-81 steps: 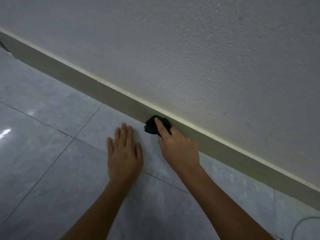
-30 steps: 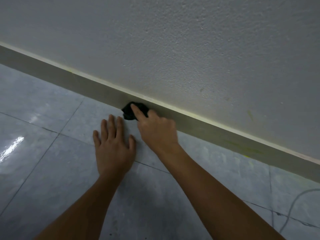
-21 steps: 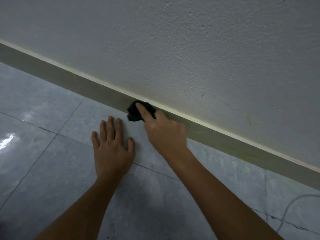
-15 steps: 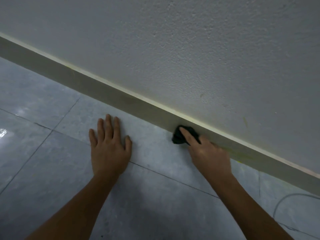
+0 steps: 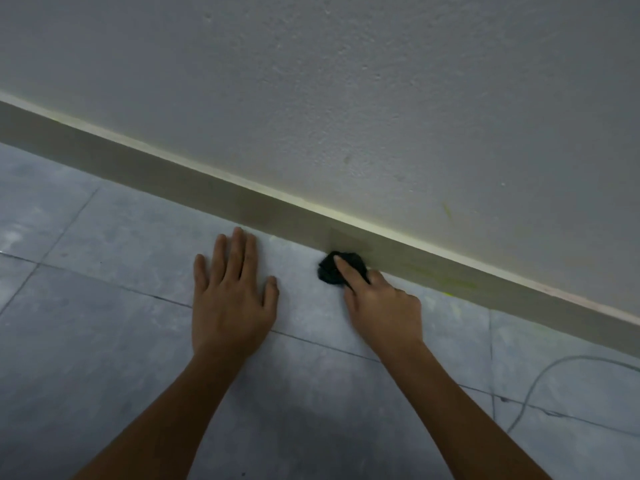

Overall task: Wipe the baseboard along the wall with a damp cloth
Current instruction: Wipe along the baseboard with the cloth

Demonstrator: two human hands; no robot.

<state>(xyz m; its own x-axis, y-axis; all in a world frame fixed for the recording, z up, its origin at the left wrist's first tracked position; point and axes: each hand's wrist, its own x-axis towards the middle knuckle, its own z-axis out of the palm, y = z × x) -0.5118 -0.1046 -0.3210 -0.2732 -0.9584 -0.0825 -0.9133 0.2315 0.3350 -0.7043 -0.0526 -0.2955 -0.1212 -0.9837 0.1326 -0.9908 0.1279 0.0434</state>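
Note:
A beige baseboard (image 5: 194, 183) runs diagonally from the upper left down to the right under a textured white wall (image 5: 346, 98). My right hand (image 5: 381, 303) presses a small bunched black cloth (image 5: 330, 270) against the foot of the baseboard, index finger stretched over it. My left hand (image 5: 232, 296) lies flat on the grey tiled floor (image 5: 104, 341), fingers spread, to the left of the cloth and apart from it. Faint yellow-green marks (image 5: 446, 282) show on the baseboard to the right of the cloth.
A thin grey cable (image 5: 540, 379) curves across the floor at the lower right. Dark grout lines cross the tiles. A small yellow streak (image 5: 446, 209) marks the wall above the baseboard.
My right hand slid the cloth rightward along the baseboard, away from my left hand, over the last second. My left hand stayed flat on the floor.

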